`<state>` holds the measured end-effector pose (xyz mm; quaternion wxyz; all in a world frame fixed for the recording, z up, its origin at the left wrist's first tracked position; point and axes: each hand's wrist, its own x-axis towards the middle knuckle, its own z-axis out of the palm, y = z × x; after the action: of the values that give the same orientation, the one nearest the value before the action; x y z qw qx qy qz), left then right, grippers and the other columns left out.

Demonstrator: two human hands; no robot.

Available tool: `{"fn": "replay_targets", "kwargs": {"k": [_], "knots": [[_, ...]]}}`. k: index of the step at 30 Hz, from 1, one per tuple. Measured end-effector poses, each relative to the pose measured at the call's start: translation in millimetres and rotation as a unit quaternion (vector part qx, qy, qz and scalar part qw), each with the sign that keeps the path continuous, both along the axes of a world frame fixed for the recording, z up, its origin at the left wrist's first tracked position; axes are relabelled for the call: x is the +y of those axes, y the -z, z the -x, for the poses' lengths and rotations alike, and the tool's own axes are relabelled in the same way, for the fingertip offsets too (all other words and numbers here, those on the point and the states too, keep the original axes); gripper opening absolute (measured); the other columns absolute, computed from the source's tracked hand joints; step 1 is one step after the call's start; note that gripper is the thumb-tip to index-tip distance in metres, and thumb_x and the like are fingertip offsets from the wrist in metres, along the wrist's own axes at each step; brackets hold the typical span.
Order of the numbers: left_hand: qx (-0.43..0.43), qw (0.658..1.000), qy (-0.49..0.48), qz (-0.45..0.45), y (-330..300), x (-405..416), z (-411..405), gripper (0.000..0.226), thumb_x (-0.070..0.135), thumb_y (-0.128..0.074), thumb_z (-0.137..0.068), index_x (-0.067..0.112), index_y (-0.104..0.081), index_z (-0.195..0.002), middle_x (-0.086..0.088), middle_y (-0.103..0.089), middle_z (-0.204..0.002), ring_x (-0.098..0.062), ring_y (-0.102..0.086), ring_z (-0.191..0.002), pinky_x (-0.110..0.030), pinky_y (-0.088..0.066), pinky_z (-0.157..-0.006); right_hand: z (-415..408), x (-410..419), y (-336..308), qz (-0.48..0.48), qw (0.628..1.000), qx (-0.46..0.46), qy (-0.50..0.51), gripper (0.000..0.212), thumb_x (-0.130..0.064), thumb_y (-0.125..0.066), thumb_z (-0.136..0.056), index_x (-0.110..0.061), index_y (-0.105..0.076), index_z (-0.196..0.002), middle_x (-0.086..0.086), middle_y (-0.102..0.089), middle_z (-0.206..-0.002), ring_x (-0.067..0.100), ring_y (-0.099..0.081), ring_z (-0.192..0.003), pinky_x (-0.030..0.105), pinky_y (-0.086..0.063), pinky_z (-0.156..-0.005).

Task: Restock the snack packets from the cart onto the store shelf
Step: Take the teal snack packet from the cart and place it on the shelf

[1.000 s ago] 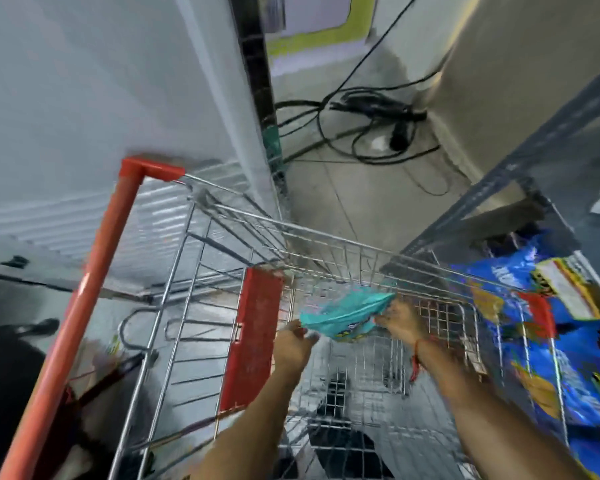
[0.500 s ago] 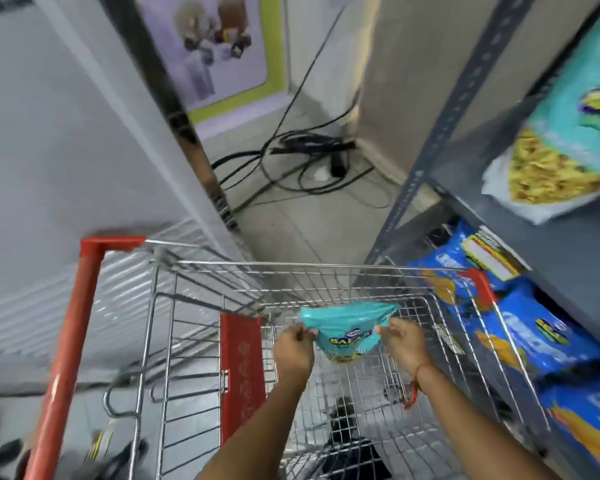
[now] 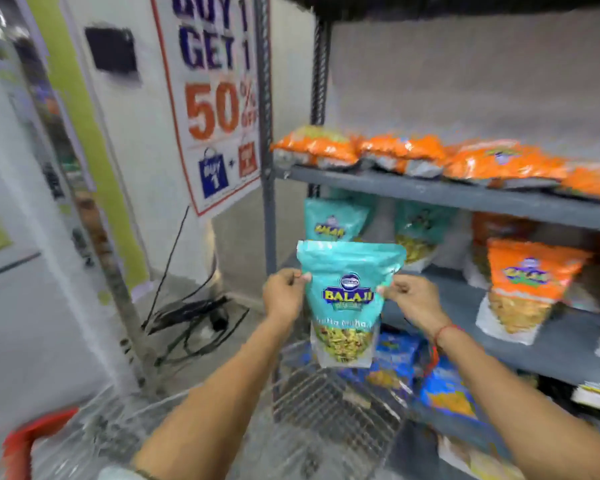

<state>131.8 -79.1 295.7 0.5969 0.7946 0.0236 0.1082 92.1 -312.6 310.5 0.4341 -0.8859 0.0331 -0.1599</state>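
I hold a teal snack packet (image 3: pixel 347 299) upright in front of the grey metal shelf (image 3: pixel 465 195). My left hand (image 3: pixel 284 296) pinches its left edge and my right hand (image 3: pixel 413 303) pinches its right edge. The packet hangs above the wire cart (image 3: pixel 326 410), level with the middle shelf board (image 3: pixel 548 351). Behind it two teal packets (image 3: pixel 333 221) stand on that board, with an orange packet (image 3: pixel 523 282) further right.
Orange packets (image 3: pixel 413 154) lie along the upper shelf board. Blue packets (image 3: pixel 444 386) fill the bottom level beside the cart. A grey shelf upright (image 3: pixel 267 168) stands just left of the packet. A sale poster (image 3: pixel 219 98) hangs on the wall, and black cables (image 3: pixel 194 317) lie on the floor.
Both hands have lifted the teal packet out of the cart and up to the level of the middle shelf. My view has swung up from the cart to the shelf.
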Motion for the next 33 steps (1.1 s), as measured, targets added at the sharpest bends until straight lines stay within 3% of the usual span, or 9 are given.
{"fn": "replay_targets", "kwargs": {"k": [3,6,8,12,18,21,25,29,33], "knots": [[-0.051,0.998,0.037,0.016,-80.0,-24.9,-8.0,0.008,0.02,-0.071,-0.079,0.016,-0.071,-0.072,-0.006,-0.071,-0.074,-0.013,-0.057,-0.068,-0.029,-0.045,-0.067,17.6,-22.0,-77.1,0.037,0.995,-0.087,0.031,0.04,-0.02,-0.074,-0.078,0.002,-0.051,-0.052,0.004,-0.041,-0.051,0.01,-0.031,-0.051,0.022,-0.026,-0.044],[-0.097,0.991,0.082,0.032,-155.2,-50.0,-6.0,0.012,0.021,-0.072,-0.079,0.017,-0.07,-0.067,-0.007,-0.071,-0.075,-0.016,-0.06,-0.067,-0.037,-0.054,-0.066,40.0,-42.9,-147.3,0.021,0.989,-0.133,0.059,0.031,-0.02,-0.072,-0.079,-0.002,-0.06,-0.057,0.003,-0.051,-0.054,0.007,-0.037,-0.051,0.02,-0.03,-0.045],[-0.128,0.987,0.092,0.001,-193.5,-66.0,-4.6,0.014,0.026,-0.071,-0.079,0.015,-0.072,-0.07,-0.011,-0.076,-0.083,-0.019,-0.063,-0.073,-0.038,-0.053,-0.075,52.0,-54.0,-183.8,0.01,0.984,-0.159,0.073,0.035,-0.017,-0.071,-0.08,-0.011,-0.053,-0.051,-0.001,-0.046,-0.051,0.01,-0.037,-0.052,0.019,-0.028,-0.045],[-0.155,0.98,0.122,-0.005,-235.0,-91.7,0.5,0.018,0.027,-0.073,-0.078,0.018,-0.066,-0.064,-0.01,-0.076,-0.087,-0.02,-0.059,-0.073,-0.037,-0.051,-0.077,72.8,-70.6,-222.3,-0.01,0.975,-0.198,0.103,0.033,-0.017,-0.072,-0.08,-0.014,-0.054,-0.052,-0.001,-0.05,-0.052,0.001,-0.04,-0.045,0.014,-0.03,-0.043],[-0.131,0.98,0.152,0.002,-241.0,-111.5,0.3,0.018,0.031,-0.072,-0.079,0.019,-0.069,-0.067,0.004,-0.073,-0.079,-0.015,-0.06,-0.076,-0.029,-0.044,-0.069,82.8,-90.1,-221.8,-0.066,0.976,-0.175,0.107,0.022,-0.019,-0.071,-0.08,-0.002,-0.067,-0.067,0.008,-0.075,-0.082,0.02,-0.067,-0.075,0.027,-0.049,-0.063],[-0.123,0.978,0.166,-0.003,-234.7,-116.6,-4.9,0.016,0.031,-0.072,-0.08,0.017,-0.071,-0.072,0.001,-0.075,-0.086,-0.018,-0.064,-0.084,-0.032,-0.048,-0.075,76.2,-97.2,-211.3,-0.08,0.978,-0.158,0.106,0.021,-0.021,-0.071,-0.08,0.0,-0.07,-0.075,0.007,-0.076,-0.087,0.022,-0.07,-0.084,0.029,-0.053,-0.067],[-0.108,0.982,0.157,-0.016,-219.6,-123.8,-19.4,0.016,0.033,-0.072,-0.079,0.019,-0.071,-0.071,0.001,-0.076,-0.087,-0.02,-0.066,-0.088,-0.034,-0.049,-0.077,61.3,-105.8,-192.0,-0.098,0.98,-0.133,0.108,0.025,-0.02,-0.071,-0.08,0.005,-0.068,-0.076,0.011,-0.076,-0.089,0.029,-0.069,-0.09,0.045,-0.053,-0.084],[-0.074,0.987,0.144,-0.021,-189.7,-135.4,-41.7,0.023,0.031,-0.073,-0.078,0.022,-0.064,-0.058,-0.003,-0.075,-0.085,-0.022,-0.063,-0.081,-0.039,-0.052,-0.082,37.0,-115.9,-160.8,-0.121,0.981,-0.103,0.115,0.028,-0.018,-0.073,-0.077,0.009,-0.066,-0.075,0.025,-0.072,-0.084,0.021,-0.058,-0.071,0.032,-0.043,-0.068],[-0.041,0.988,0.148,-0.018,-140.7,-152.9,-72.2,0.02,0.029,-0.072,-0.079,0.019,-0.069,-0.061,-0.004,-0.076,-0.081,-0.023,-0.067,-0.079,-0.038,-0.053,-0.075,1.4,-133.5,-113.3,-0.155,0.979,-0.067,0.117,0.028,-0.017,-0.072,-0.078,0.009,-0.065,-0.072,0.008,-0.066,-0.064,0.013,-0.053,-0.058,0.025,-0.038,-0.057]]}}
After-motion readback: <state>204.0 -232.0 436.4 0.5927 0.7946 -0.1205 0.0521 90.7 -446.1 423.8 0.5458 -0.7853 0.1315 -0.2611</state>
